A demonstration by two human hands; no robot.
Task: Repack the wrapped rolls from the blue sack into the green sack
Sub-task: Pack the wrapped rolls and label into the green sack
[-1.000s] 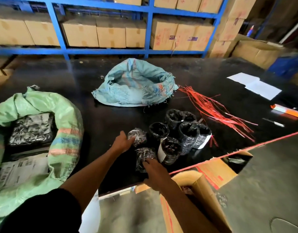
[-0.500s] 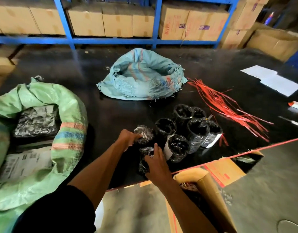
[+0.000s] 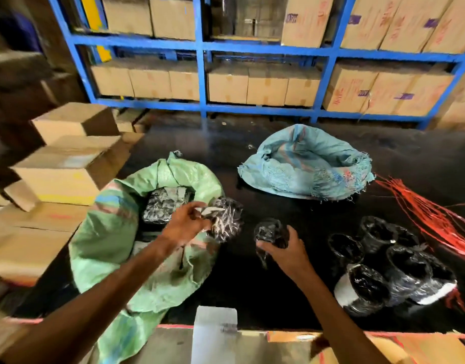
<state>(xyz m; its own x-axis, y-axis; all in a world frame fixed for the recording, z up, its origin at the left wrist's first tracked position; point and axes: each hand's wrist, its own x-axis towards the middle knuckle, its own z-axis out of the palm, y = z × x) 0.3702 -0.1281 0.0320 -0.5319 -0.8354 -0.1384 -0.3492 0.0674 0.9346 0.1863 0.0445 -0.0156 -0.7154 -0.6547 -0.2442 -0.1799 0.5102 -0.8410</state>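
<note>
A black worktable (image 3: 252, 290) in a stockroom, blue racking (image 3: 202, 74) full of cartons behind it. The left hand (image 3: 185, 227) has its fingers curled round a wrapped roll (image 3: 224, 219), carried right over the near rim of the green sack (image 3: 115, 232), whose mouth gapes just beyond and to the outside of that grip. Inside the mouth lies a flat wrapped pack (image 3: 164, 207). The right hand (image 3: 286, 248) clutches a second roll (image 3: 272, 232), raised beside the first and short of the sack. Farther out from that hand, a cluster of rolls (image 3: 391, 269) waits on the table; beyond both grips the blue sack (image 3: 307, 164) lies slumped, looking emptied. So this looks like the loading step, two rolls in transit. Next move, I'd say: let the left one drop into the opening, then swing the right across the rim, keeping the floppy edge from folding shut.
</note>
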